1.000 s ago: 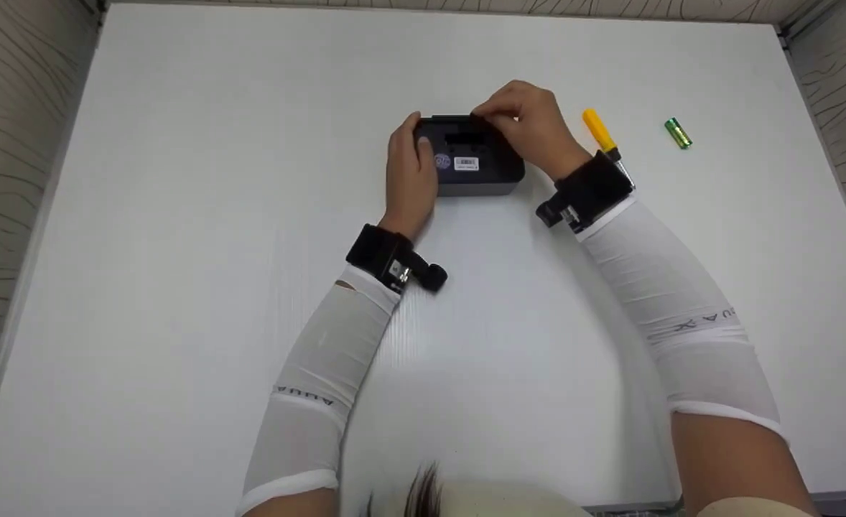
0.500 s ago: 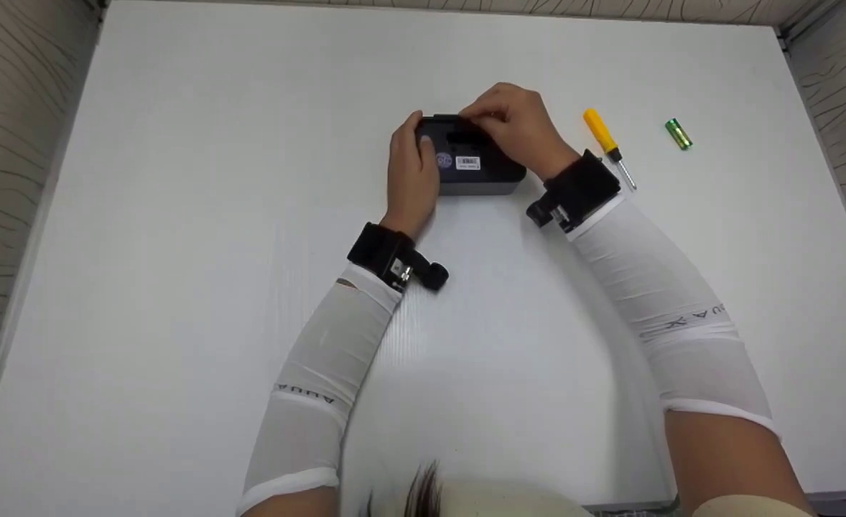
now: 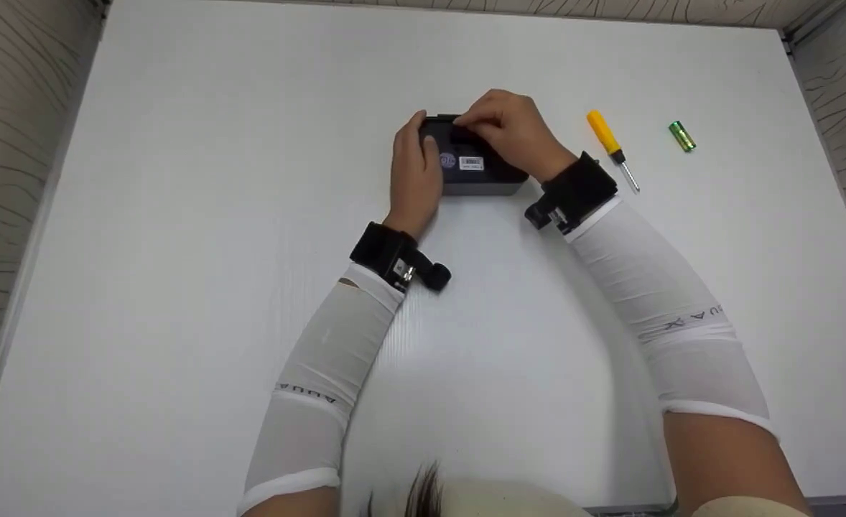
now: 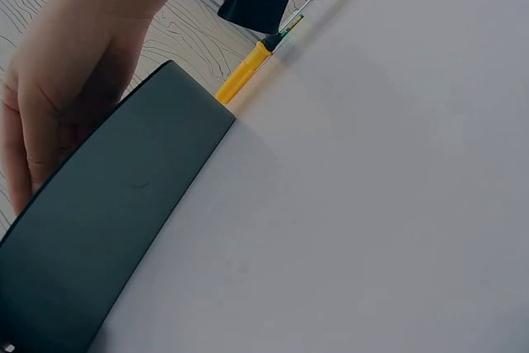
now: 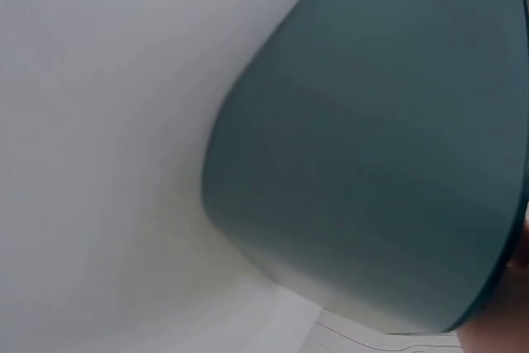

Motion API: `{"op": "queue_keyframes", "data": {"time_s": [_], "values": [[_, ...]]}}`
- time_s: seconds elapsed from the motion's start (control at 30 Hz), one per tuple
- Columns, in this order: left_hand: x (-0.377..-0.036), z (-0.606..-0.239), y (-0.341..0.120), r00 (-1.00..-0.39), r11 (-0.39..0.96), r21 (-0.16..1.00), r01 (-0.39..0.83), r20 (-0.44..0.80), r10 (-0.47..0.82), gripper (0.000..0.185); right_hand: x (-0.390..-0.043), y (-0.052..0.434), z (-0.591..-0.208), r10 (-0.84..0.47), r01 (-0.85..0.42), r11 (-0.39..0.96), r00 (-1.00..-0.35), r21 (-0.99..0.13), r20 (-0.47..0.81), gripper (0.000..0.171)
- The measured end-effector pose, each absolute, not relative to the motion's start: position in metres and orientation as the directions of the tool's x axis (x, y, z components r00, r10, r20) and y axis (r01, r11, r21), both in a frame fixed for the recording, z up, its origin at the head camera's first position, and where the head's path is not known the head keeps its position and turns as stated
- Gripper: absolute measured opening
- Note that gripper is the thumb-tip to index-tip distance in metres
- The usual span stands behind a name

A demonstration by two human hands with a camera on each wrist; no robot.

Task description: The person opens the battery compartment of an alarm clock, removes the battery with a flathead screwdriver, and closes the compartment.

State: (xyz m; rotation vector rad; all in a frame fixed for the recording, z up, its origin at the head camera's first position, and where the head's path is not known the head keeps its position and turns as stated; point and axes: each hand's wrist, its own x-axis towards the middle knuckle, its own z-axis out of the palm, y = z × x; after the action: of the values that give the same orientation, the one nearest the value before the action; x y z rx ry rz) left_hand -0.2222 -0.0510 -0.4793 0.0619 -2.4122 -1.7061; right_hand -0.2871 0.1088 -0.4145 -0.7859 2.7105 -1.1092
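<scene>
The black device [image 3: 473, 166] lies label-up mid-counter [image 3: 179, 215]. The left hand [image 3: 414, 176] grips its left end, steadying it; the right hand [image 3: 513, 133] pinches at the top recess, likely working the battery cover. Next likely needs the spare battery [image 3: 681, 136] beyond the yellow screwdriver [image 3: 605, 136].

Head view: set high above the white flat-topped bench [image 3: 179, 287], facing forward and steeply down; far enough to take in nearly the whole top, both white-sleeved forearms and both hands [image 3: 414, 172].

Left wrist view: set low, just above the bench [image 4: 397, 204], facing across it to the right; very near the dark grey rounded plastic box [image 4: 107, 229], whose side wall fills the lower left. Beyond it, the yellow-handled screwdriver [image 4: 241, 78].

Right wrist view: closest of all, pressed up to the same box [image 5: 372, 146]; blurred, with a strip of bench [image 5: 99, 155].

Shared: all three take in the box [image 3: 477, 169] and the bench; head and left wrist views both show the screwdriver [image 3: 602, 131].
</scene>
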Motion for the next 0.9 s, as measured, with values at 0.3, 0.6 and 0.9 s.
{"op": "queue_keyframes", "data": {"time_s": [0.3, 0.6, 0.9], "values": [[-0.2213, -0.4777, -0.0497, -0.983, 0.348, 0.935, 0.066, 0.121, -0.139, 0.046, -0.2873, 0.11, -0.4141, -0.529, -0.437, 0.614, -0.846, -0.657, 0.068, 0.02], [-0.2202, -0.4769, -0.0494, -0.983, 0.34, 0.938, 0.061, 0.115, -0.14, 0.045, -0.287, 0.1112, -0.4122, -0.55, -0.452, 0.612, -0.833, -0.649, 0.062, 0.019], [-0.2191, -0.4769, -0.0504, -0.981, 0.349, 0.934, 0.075, 0.132, -0.144, 0.045, -0.287, 0.1094, -0.413, -0.555, -0.47, 0.62, -0.829, -0.628, 0.073, 0.019]]}}
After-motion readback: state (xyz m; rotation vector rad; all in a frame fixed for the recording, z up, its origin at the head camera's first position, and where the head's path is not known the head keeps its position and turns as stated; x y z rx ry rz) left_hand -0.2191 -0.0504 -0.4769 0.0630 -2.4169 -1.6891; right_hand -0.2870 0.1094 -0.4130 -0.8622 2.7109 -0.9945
